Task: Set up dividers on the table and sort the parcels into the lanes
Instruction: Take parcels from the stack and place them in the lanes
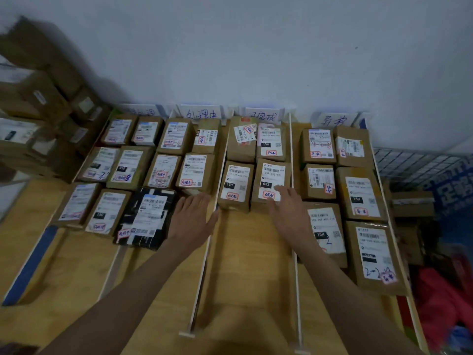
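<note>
Table (243, 265) of pale wood carried white dividers (204, 257) and rows of labelled cardboard parcels beyond both hands. Left hand (192, 221) lay flat, fingers straight and close together, beside a divider. Right hand (286, 208) spread its fingers (281, 190) over the "032" parcel (271, 183). That box looked stiff, light, probably easiest gripped by its side edges.
</note>
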### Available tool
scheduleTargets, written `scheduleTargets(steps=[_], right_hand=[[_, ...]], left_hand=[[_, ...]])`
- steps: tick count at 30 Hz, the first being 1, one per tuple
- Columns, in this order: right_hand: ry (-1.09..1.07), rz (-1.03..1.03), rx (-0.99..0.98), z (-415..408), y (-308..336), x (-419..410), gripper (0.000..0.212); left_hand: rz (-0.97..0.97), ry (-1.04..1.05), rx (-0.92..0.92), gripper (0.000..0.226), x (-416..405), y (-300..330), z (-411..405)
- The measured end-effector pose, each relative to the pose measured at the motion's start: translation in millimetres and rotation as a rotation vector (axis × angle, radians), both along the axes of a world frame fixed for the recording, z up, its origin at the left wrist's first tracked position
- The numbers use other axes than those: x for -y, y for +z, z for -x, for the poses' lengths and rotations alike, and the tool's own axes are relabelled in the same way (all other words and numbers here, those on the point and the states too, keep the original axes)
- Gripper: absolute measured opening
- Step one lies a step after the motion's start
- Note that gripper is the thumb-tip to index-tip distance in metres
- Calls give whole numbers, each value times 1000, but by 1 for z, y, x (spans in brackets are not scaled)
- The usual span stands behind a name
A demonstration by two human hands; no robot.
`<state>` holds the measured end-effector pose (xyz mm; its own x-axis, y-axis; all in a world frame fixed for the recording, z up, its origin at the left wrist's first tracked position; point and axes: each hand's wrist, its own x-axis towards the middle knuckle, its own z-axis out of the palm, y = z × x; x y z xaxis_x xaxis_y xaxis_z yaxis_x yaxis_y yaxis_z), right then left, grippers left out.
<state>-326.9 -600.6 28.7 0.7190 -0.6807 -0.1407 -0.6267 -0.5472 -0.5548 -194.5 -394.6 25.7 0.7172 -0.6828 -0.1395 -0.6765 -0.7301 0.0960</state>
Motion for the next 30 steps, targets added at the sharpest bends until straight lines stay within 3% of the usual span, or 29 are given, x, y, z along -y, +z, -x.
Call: scheduleTargets(steps=[13, 30], right_hand=[[344, 175, 29, -39, 75, -139, 47], [485, 145, 45, -116, 101, -432, 49]], left_hand=[[91, 260, 97, 58, -156, 56, -10], [107, 436, 164, 56, -463, 84, -49]])
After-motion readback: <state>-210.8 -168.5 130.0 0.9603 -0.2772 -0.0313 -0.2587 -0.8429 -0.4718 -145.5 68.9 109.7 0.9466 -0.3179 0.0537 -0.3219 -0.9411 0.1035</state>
